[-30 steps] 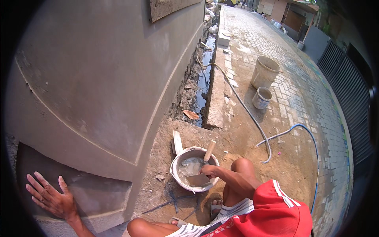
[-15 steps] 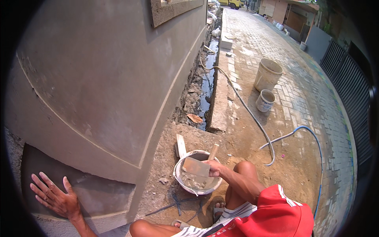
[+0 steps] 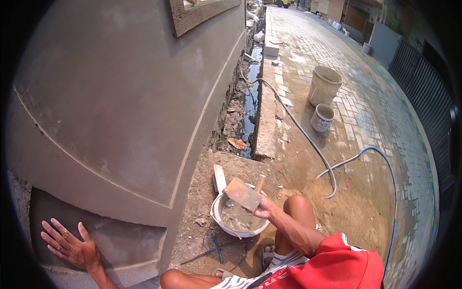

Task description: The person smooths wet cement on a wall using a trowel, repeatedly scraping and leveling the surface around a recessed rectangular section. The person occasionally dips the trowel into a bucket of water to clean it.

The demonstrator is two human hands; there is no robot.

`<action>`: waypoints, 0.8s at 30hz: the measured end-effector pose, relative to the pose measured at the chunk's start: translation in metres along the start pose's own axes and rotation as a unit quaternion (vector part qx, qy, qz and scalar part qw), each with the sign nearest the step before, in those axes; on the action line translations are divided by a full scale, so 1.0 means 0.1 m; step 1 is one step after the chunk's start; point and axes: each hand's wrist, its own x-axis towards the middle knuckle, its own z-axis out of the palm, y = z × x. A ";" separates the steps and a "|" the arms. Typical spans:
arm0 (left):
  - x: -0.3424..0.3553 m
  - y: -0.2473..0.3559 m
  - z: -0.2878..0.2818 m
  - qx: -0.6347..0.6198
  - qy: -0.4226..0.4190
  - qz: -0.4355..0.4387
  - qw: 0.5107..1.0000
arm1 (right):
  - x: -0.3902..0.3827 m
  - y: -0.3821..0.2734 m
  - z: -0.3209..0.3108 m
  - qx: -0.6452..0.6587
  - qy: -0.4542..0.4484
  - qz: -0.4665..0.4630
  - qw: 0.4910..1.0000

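My right hand (image 3: 263,208) is closed on a rectangular plastering trowel (image 3: 242,193), its flat metal blade smeared with brown and grey. The blade is tilted over a white bucket (image 3: 215,217) that holds wet grey mortar (image 3: 237,215). A wooden handle (image 3: 260,183) sticks up at the bucket's far right rim. Beside the far left rim stands a pale wooden piece (image 3: 220,178). At the lower left, my left hand (image 3: 72,246) rests with fingers spread against the dark recessed panel (image 3: 127,241) of the plastered wall (image 3: 125,106).
A water-filled drainage channel (image 3: 250,106) runs along the wall. On the paving (image 3: 370,115) stand a large bucket (image 3: 325,86) and a small bucket (image 3: 322,118). A grey hose (image 3: 301,126) and a blue hose (image 3: 389,173) lie to the right. Dark strips (image 3: 219,250) lie near my feet.
The trowel has risen and tipped from nearly level to steeply angled, showing more of the mortar. My left hand stays against the panel; the whole view has shifted slightly.
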 end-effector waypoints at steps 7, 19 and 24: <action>0.05 0.05 -0.01 0.003 0.015 0.002 1.000 | -0.08 0.00 -0.11 0.052 0.041 -0.029 0.997; 0.04 -0.02 0.00 0.006 0.065 -0.003 0.998 | -0.03 0.05 -0.02 0.060 0.014 -0.035 0.997; 0.13 0.12 0.05 -0.048 0.137 0.010 0.989 | -0.08 0.08 -0.18 0.106 0.056 -0.031 0.992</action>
